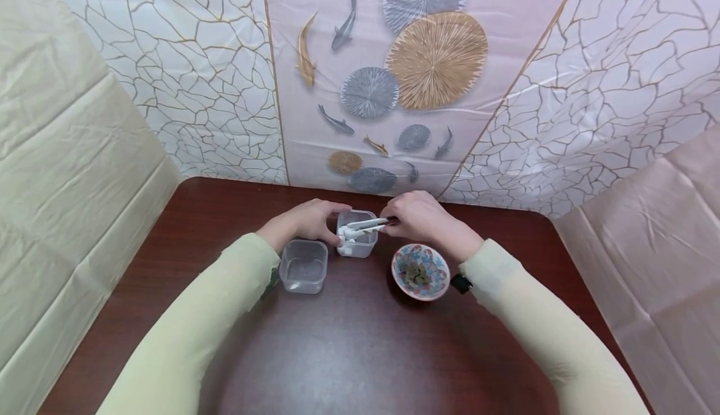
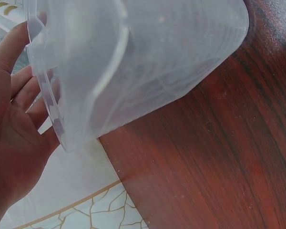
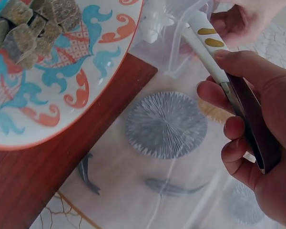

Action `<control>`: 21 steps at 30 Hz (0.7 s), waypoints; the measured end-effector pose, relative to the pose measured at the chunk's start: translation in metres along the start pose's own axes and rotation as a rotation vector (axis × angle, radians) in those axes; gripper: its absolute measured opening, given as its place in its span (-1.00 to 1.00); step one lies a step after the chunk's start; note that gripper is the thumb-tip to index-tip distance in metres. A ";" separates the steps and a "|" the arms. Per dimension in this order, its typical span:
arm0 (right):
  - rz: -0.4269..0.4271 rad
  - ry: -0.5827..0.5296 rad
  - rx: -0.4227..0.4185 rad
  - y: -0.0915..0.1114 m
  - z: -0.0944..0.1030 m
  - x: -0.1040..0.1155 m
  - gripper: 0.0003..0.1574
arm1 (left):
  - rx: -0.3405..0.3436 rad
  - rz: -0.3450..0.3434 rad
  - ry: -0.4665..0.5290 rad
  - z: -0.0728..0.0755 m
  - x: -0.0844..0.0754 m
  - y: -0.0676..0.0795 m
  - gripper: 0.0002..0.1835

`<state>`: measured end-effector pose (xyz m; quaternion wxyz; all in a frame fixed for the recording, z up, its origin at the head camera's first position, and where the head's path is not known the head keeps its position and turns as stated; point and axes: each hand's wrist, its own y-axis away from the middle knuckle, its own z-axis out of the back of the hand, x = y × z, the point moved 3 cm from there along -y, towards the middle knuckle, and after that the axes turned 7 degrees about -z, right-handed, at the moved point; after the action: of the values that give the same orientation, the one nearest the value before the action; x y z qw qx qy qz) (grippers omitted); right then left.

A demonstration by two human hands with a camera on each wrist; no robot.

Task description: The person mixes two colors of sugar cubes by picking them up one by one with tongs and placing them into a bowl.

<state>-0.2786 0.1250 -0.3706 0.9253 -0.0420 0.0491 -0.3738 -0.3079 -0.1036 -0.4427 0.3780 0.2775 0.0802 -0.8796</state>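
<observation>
My right hand (image 1: 415, 214) holds a pair of tongs (image 1: 368, 223) by the dark handle (image 3: 250, 121). The white arms of the tongs, with gold marks in the right wrist view, point left into a clear plastic container (image 1: 357, 250). At that container's left side lie white lumps (image 3: 155, 21), right at the tong tips. With thumb and fingers apart around the far left corner, my left hand (image 1: 311, 220) grips the same container. Another clear container (image 1: 304, 285) stands nearer, below my left wrist.
To the right, under my right forearm, stands a patterned bowl (image 1: 435, 272) holding rough brown-green chunks (image 3: 35, 28). The dark wooden table (image 1: 349, 352) ends at a patterned cloth backdrop (image 1: 360, 134). Beige cloth panels (image 1: 62, 184) rise along both sides.
</observation>
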 end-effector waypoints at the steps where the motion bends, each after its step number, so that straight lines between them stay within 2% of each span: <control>1: -0.002 -0.009 -0.010 0.003 0.002 -0.001 -0.85 | -0.002 -0.004 0.000 0.000 0.000 0.000 -0.05; 7: -0.009 -0.043 -0.065 0.022 0.016 -0.006 -0.85 | 0.000 -0.003 -0.004 -0.002 0.002 -0.001 -0.04; 14: -0.004 -0.029 -0.116 0.051 0.028 -0.011 -0.90 | -0.002 -0.002 -0.010 -0.001 0.001 0.000 -0.05; 21: -0.011 0.002 -0.153 0.078 0.040 -0.015 -0.85 | -0.013 -0.015 -0.023 0.001 -0.001 0.001 -0.06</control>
<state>-0.2302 0.1930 -0.3387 0.9171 -0.1126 0.0784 -0.3742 -0.3066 -0.1043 -0.4413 0.3742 0.2644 0.0835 -0.8849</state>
